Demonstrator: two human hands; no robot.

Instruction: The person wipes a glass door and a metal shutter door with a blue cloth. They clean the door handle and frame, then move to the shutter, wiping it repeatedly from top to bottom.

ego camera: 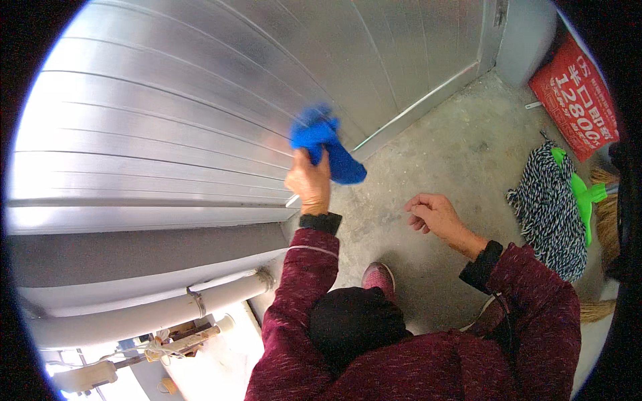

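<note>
My left hand (310, 183) grips a blue cloth (321, 140) between thumb and fingers, the cloth bunched and slightly blurred against or close in front of a ribbed metal panel (200, 110). Part of the cloth hangs down to the right, near the panel's lower edge. Whether it touches the panel there, I cannot tell. Over the concrete floor (386, 200), to the right, my right hand (431, 215) is raised with its fingers loosely curled and apart, and nothing shows in it.
A flat mop with a black-and-white string head (549, 215) and a green frame stands at the right, beside broom bristles (607, 225). Behind it is a red printed bag or sheet (577, 100). A pale pipe (150, 311) runs along the lower left. My pink shoe (379, 278) is on the floor.
</note>
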